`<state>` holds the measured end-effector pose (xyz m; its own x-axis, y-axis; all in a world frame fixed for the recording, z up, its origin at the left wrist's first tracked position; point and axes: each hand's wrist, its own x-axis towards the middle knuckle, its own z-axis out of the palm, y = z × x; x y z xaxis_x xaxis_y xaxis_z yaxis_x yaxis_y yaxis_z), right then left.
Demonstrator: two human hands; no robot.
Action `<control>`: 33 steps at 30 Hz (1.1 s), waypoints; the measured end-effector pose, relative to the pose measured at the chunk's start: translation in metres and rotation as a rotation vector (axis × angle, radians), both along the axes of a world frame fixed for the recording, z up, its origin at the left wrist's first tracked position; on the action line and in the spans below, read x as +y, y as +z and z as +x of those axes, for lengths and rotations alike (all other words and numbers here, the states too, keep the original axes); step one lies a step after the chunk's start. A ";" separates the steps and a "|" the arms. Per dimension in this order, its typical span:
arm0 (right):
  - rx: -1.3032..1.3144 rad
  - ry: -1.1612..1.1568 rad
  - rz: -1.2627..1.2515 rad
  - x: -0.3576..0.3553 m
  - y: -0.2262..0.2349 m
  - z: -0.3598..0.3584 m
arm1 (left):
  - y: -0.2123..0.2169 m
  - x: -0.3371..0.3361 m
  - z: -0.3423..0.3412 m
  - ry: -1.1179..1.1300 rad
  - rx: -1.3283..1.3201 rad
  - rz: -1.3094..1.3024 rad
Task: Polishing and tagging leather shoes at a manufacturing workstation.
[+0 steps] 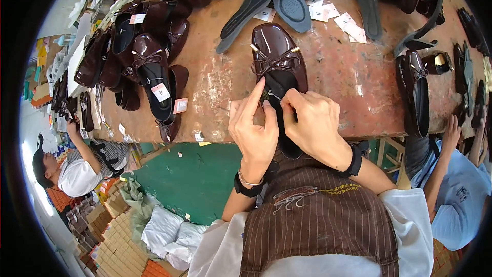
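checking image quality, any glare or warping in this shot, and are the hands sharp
Head view: strong fisheye bend, the table edge curves and corners go black; bright glare on the glossy brown shoe; left hand and right hand are sharp; window light washes out the left rim.

A dark brown glossy flat shoe with a bow (279, 59) was held at the centre of the frame, over the near edge of a worn reddish workbench (338, 72). Its opening was pinched by the left hand (254, 133) and the right hand (313, 123), both closed on it. A heap of similar tagged shoes (138, 61) was piled at the upper left, and grey insoles (287, 0) were spread along the top. Another person (77, 166) was seen at the lower left.
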<state>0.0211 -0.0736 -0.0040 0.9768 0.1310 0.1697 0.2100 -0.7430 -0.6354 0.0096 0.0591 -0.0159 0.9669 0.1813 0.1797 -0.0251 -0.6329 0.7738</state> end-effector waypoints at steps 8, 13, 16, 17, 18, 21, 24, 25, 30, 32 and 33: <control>-0.024 -0.042 -0.066 0.009 -0.004 0.004 | -0.003 0.001 0.002 -0.025 -0.074 0.023; -0.039 -0.102 0.030 0.013 -0.004 0.006 | 0.001 0.001 0.003 -0.032 -0.067 0.051; -0.018 -0.145 0.069 0.013 -0.002 0.005 | 0.004 0.001 0.004 -0.035 -0.078 0.104; -0.029 -0.142 0.067 0.012 -0.002 0.005 | 0.006 0.002 0.005 -0.043 -0.084 0.147; -0.016 -0.156 0.099 0.012 -0.003 0.005 | 0.008 0.003 0.006 -0.041 -0.090 0.148; 0.016 -0.173 0.131 0.011 -0.006 0.005 | 0.014 0.007 0.011 -0.050 -0.106 0.329; -0.024 -0.174 0.127 0.013 -0.008 0.006 | 0.016 0.011 0.015 -0.027 -0.085 0.299; -0.081 -0.175 0.127 0.014 -0.008 0.005 | 0.016 0.011 0.016 -0.028 -0.087 0.299; 0.008 -0.145 0.109 0.003 0.009 0.004 | 0.009 0.009 0.013 -0.060 -0.101 -0.046; 0.223 -0.065 0.201 -0.012 0.019 0.003 | 0.005 0.008 0.010 -0.047 -0.200 -0.013; 0.320 -0.009 0.260 -0.022 0.024 0.004 | 0.004 0.007 0.010 -0.065 -0.344 0.040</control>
